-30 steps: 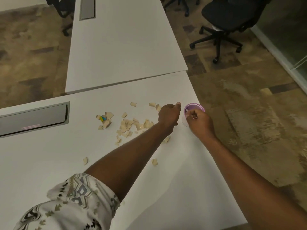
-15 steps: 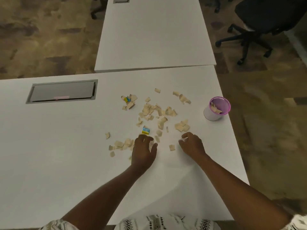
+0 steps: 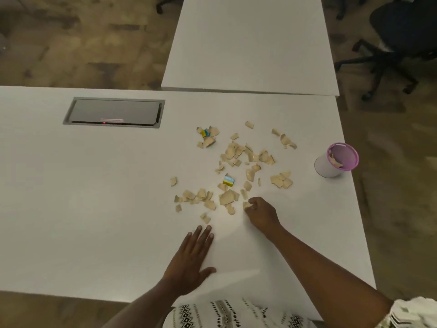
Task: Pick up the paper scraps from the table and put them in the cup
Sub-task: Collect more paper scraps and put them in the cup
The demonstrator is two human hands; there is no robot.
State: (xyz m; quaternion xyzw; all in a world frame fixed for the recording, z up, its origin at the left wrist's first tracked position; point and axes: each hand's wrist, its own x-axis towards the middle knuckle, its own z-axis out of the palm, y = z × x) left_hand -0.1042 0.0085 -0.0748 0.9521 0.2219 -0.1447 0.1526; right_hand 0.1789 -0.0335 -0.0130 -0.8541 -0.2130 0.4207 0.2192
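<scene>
The right hand (image 3: 261, 213) pinched a scrap (image 3: 246, 205); more scraps (image 3: 238, 157) lay just beyond it. The left hand (image 3: 189, 259) lay flat, fingers spread.

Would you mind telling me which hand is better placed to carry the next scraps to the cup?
Right. The right hand is curled on scraps and on the cup's side; the left hand lies flat, short of the pile.
</scene>
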